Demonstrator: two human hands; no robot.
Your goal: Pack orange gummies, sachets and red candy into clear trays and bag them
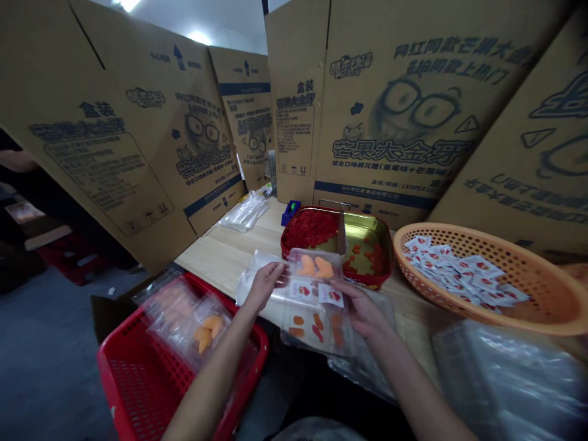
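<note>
Nearest, the left hand (263, 286): fingers closed firmly on the edge of a clear tray (312, 324) of orange gummies, a loose plastic bag (250, 282) bunched just behind it. The right hand (361, 308) gripping the tray's other side, fingers partly spread, close beside a printed sachet (331, 295) (red and white, lying on the tray). Left of the forearm, a red basket (138, 380) with sealed bags of orange candy (209, 327); to the right, a plastic-wrapped stack (505, 380). Farther on, a metal tin (367, 229) of red gummies, then an orange basket (542, 288) heaped with sachets — all on a wooden table (220, 257). Farthest, printed cardboard sheets (399, 104).
</note>
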